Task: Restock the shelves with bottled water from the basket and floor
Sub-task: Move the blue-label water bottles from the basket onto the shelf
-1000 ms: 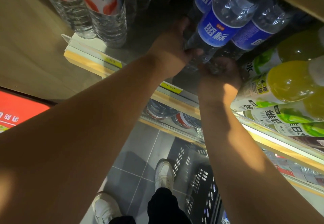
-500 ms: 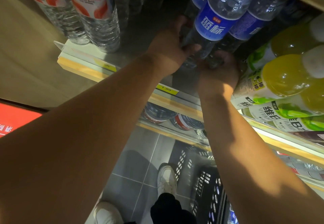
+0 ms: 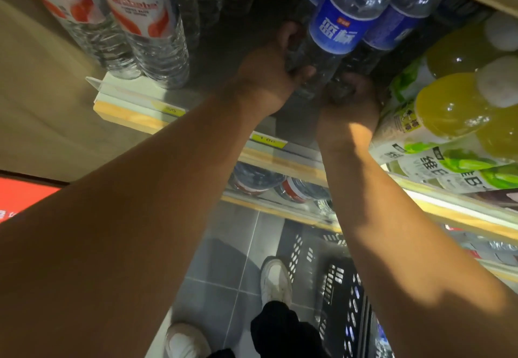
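– Blue-wrapped plastic: is that the water? Where is it?
– Yes. The blue-label bottle (image 3: 333,32) stands far in on the shelf (image 3: 134,113), right of the middle. The left hand (image 3: 269,77) has fingers and thumb curled round its lower body. The right hand (image 3: 350,102) cups the base of the second blue-label bottle (image 3: 392,29), just to the right. Its fingers look curled, but the tips are hidden.
– How will it handle?
– It looks full, so probably weighty. The thin walls likely give under a squeeze, and the smooth label may slip. I'd hold it low on the ribbed body, or support the base.
– And the count?
– Three blue labels show plainly; the darker ones behind I cannot count. Two red-label bottles (image 3: 143,21) stand at the far left, and at least three yellow juice bottles (image 3: 448,110) at the right. One black basket (image 3: 336,287) sits near, on the floor (image 3: 224,259).
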`<move>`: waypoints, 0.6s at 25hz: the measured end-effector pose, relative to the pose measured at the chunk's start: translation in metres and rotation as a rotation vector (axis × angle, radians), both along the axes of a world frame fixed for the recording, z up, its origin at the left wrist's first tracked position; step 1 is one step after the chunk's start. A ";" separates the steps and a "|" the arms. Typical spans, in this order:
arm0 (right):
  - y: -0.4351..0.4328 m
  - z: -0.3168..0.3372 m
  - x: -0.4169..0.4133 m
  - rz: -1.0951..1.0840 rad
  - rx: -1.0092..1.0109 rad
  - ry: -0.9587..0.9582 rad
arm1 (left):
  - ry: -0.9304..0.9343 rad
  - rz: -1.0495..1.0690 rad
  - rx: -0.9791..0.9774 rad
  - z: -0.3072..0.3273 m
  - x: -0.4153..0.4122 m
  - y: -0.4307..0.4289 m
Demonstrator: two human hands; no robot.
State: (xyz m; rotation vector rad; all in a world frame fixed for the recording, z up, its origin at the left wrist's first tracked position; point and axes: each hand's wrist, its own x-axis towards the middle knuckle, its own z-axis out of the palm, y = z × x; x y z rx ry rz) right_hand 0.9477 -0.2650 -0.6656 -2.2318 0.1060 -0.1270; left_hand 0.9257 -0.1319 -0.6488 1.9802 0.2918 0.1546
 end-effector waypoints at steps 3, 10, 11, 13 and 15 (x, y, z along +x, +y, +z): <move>-0.003 0.008 -0.023 0.084 0.010 -0.079 | 0.076 -0.054 0.025 0.014 -0.030 0.003; -0.026 0.055 -0.114 0.226 -0.178 -0.004 | 0.225 -0.170 0.587 0.071 -0.127 0.014; -0.031 0.060 -0.133 0.274 -0.249 0.013 | 0.240 -0.204 0.683 0.076 -0.140 0.012; -0.042 0.073 -0.164 0.320 -0.445 0.058 | 0.270 -0.277 0.841 0.085 -0.162 0.006; -0.059 0.084 -0.192 0.347 -0.621 0.076 | 0.287 -0.356 0.895 0.096 -0.182 -0.004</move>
